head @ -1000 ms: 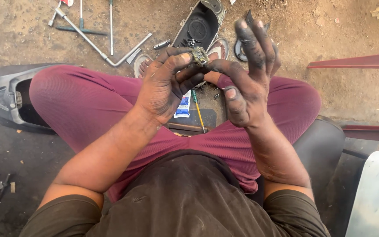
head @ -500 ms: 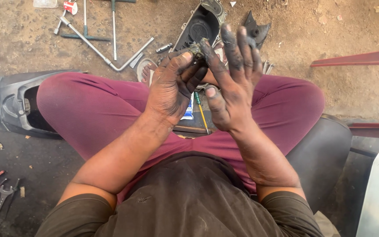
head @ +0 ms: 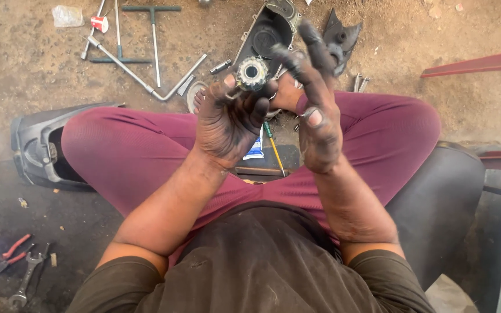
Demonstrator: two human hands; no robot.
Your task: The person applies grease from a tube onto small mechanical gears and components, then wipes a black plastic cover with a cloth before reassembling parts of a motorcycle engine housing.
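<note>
My left hand [head: 227, 122], black with grease, holds a small round toothed metal part [head: 251, 73] pinched between thumb and fingertips, raised above my lap. My right hand [head: 315, 110], equally greasy, stands just to the right of it with fingers spread and pointing up; its fingertips are near the part but I cannot tell if they touch it. I sit cross-legged in maroon trousers [head: 129, 150] on the ground.
A black engine cover [head: 268, 35] lies on the dirt beyond my hands. T-handle wrenches [head: 146, 58] lie at upper left. A black plastic scooter panel [head: 39, 150] sits at left, pliers and a spanner [head: 18, 266] at lower left, a red bar [head: 476, 62] at right.
Both hands have lifted slightly and the toothed part has turned so its round face shows. My right hand has slid off the part and opened to its right.
</note>
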